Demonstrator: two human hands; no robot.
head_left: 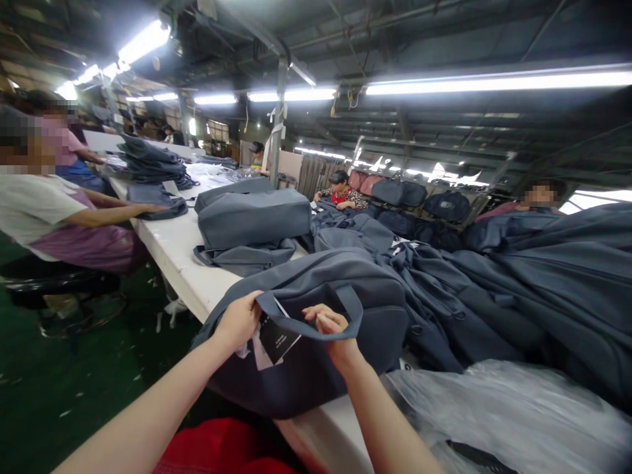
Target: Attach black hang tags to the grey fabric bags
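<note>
A dark blue-grey bag (375,283) lies at the table's near edge, close to my body. Its webbing handle (301,327) stands out in a loop toward me. My left hand (241,321) is closed at the handle's left end, beside a black hang tag (277,339) with small print and a pale label (264,355). My right hand (330,329) reaches through the loop with its fingertips pinched together; anything between them is too small to make out.
More blue-grey bags (254,217) are stacked ahead on the white table (182,263). A large heap of bags (518,283) fills the right side, with clear plastic bags (503,408) in front. A seated co-worker (54,210) handles a flat bag at left; others work farther back.
</note>
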